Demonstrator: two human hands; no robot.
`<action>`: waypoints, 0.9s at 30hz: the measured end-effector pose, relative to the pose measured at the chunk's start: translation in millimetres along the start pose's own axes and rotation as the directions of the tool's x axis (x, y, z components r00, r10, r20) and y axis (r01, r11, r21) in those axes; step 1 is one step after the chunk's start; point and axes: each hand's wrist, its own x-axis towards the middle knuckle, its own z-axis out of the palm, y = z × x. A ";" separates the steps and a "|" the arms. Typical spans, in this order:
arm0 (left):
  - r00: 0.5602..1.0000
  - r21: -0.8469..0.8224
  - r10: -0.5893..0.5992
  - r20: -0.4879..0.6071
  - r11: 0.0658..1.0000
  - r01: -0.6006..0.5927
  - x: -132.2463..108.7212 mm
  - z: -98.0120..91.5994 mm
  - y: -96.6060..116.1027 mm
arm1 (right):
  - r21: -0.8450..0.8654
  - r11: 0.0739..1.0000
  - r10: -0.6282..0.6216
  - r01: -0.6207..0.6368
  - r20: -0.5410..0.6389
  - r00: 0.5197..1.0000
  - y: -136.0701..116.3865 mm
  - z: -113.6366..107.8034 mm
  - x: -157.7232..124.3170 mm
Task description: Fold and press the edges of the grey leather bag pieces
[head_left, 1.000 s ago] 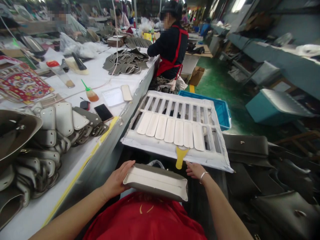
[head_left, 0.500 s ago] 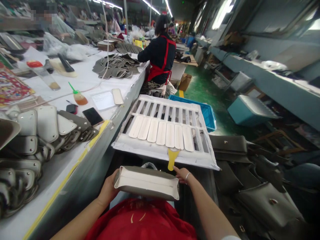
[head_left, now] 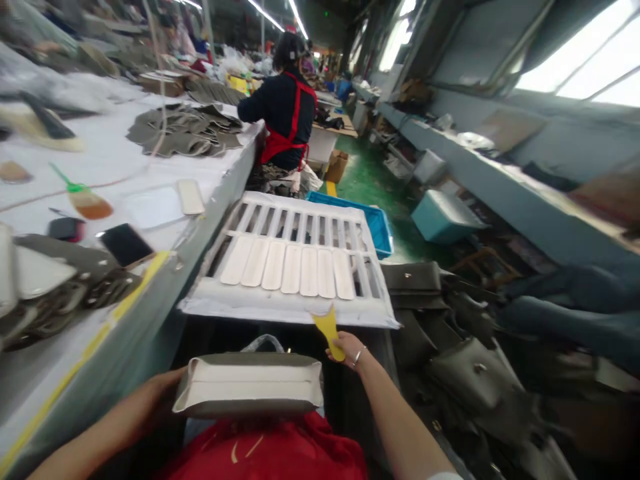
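A dark olive bag [head_left: 250, 407] lies on its side at my lap, its pale bottom facing up. My left hand [head_left: 173, 381] grips its left end, with most of the fingers hidden behind it. In my right hand [head_left: 348, 348] is a yellow scraper [head_left: 327, 325], pinched by its narrow end, the wide blade pointing away from me over the near edge of the white rack [head_left: 260, 301]. Several cream rounded strips [head_left: 293, 268] lie side by side across the rack's slats, just beyond the blade.
Left is a worktable [head_left: 105, 150] with a phone [head_left: 124, 244], a green-tipped glue bottle [head_left: 90, 202] and olive pieces [head_left: 183, 130]. A co-worker [head_left: 287, 107] sits ahead. Beyond the rack stands a blue crate [head_left: 380, 230]; olive bags [head_left: 467, 373] are piled right.
My right hand has closed around the yellow scraper and lifted it off the rack's edge. The view has swung right, so everything appears shifted left.
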 end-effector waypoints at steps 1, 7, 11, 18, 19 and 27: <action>0.999 0.080 0.033 0.019 0.996 -0.035 7.7 -11.4 -11.6 | 0.031 0.999 -0.016 0.016 0.011 1.000 2.0 -13.9 -15.3; 0.960 0.111 0.105 0.261 0.984 -0.138 87.7 -18.3 52.6 | 0.119 0.987 -0.128 0.108 0.174 0.976 13.7 -65.8 -104.7; 0.883 -0.136 0.139 0.447 0.987 -0.086 115.4 47.3 147.9 | -0.150 0.974 -0.121 0.167 0.276 0.954 17.5 -59.0 -126.1; 0.867 -0.213 0.126 0.482 0.977 -0.024 123.6 120.0 162.7 | -0.648 0.659 -0.199 0.383 0.341 0.919 -21.5 -30.8 -125.5; 0.862 -0.218 0.122 0.492 0.976 -0.013 126.1 122.7 160.9 | -0.702 0.573 -0.230 0.423 0.357 0.905 -28.6 -27.5 -123.3; 0.559 -0.346 0.169 0.812 0.910 0.228 138.3 123.7 169.0 | -0.894 0.298 -0.321 0.333 0.235 0.918 -51.2 9.2 -87.8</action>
